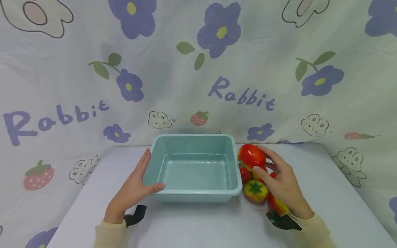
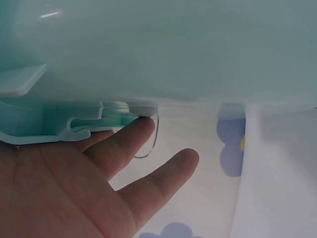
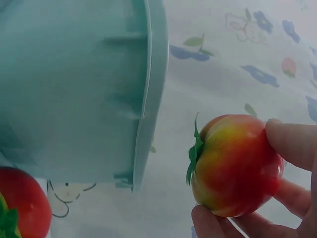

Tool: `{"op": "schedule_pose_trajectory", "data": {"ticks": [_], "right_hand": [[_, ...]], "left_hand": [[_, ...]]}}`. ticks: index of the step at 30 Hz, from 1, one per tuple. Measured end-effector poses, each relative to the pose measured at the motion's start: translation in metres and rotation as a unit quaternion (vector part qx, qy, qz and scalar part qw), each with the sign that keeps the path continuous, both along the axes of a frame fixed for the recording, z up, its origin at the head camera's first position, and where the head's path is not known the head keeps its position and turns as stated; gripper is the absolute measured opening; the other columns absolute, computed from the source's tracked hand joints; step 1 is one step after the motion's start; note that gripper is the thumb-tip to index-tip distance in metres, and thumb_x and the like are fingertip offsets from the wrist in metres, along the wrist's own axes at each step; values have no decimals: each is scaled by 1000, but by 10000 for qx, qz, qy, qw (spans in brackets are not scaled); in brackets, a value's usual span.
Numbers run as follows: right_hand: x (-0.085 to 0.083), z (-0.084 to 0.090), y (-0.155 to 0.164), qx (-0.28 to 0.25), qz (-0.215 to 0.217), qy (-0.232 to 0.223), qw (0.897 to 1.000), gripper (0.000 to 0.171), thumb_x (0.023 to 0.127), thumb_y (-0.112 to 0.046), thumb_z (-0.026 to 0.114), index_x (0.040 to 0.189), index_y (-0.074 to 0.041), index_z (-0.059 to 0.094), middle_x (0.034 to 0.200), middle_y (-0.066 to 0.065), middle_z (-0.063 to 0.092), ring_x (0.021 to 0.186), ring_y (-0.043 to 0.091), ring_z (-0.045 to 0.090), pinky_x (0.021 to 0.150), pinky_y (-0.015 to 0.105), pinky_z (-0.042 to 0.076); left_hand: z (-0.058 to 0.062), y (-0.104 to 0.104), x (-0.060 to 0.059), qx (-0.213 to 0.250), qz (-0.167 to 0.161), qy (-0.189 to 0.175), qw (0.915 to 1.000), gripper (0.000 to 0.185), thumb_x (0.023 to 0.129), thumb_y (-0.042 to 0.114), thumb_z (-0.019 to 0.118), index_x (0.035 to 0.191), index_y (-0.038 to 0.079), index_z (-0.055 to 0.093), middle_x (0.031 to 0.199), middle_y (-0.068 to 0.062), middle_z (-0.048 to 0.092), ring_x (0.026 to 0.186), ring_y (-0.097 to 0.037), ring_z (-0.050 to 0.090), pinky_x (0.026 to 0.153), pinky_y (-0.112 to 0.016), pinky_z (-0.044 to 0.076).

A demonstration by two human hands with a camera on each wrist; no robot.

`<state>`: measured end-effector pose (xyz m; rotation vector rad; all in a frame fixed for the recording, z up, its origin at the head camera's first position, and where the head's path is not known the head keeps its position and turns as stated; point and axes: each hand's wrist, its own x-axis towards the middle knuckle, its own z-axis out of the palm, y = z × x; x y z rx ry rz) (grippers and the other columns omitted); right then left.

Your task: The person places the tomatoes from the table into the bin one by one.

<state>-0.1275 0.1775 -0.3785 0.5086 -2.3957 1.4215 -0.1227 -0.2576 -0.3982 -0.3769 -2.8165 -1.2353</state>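
Two hands at work: your right hand [image 1: 283, 184] grips the tomato [image 1: 251, 156] just right of the basin [image 1: 194, 198], lifted above the others; your left hand [image 1: 133, 189] lies flat-fingered against the basin's left wall.

Red-yellow tomato [image 1: 251, 156] — beside teal tub [image 1: 198, 141]

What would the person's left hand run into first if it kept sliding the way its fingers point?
Probably nothing new: the left hand already rests against the teal basin's left wall. Its fingers point along that side toward the patterned backdrop cloth, though depth is unclear.
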Motion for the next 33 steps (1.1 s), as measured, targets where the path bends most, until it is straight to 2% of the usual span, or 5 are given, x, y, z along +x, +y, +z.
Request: {"op": "schedule_pose_trajectory", "data": {"ticks": [12, 21, 33], "right_hand": [[6, -1, -12, -777, 431, -249, 9957, 62, 94, -5, 69, 150, -20, 46, 147, 0, 51, 127, 11, 53, 94, 19, 50], [8, -5, -22, -793, 662, -312, 9942, 64, 93, -4, 71, 149, -20, 46, 148, 1, 50, 129, 12, 54, 96, 20, 49], [9, -12, -28, -980, 1127, 0, 9888, 66, 87, 7, 73, 146, -13, 51, 152, 4, 46, 133, 14, 51, 100, 25, 48]], "left_hand": [[0, 0, 1, 11, 6, 18, 10000, 116, 82, 38, 82, 162, 10, 4, 169, 0, -1, 154, -35, 4, 111, -73, 18], [1, -1, 1, 24, -4, 8, 10000, 115, 82, 36, 82, 162, 10, 4, 169, -1, -1, 154, -34, 3, 112, -73, 18], [4, 1, 2, -55, 23, 31, 10000, 115, 82, 39, 81, 162, 8, 5, 169, -5, 0, 153, -37, 5, 111, -74, 19]]}}
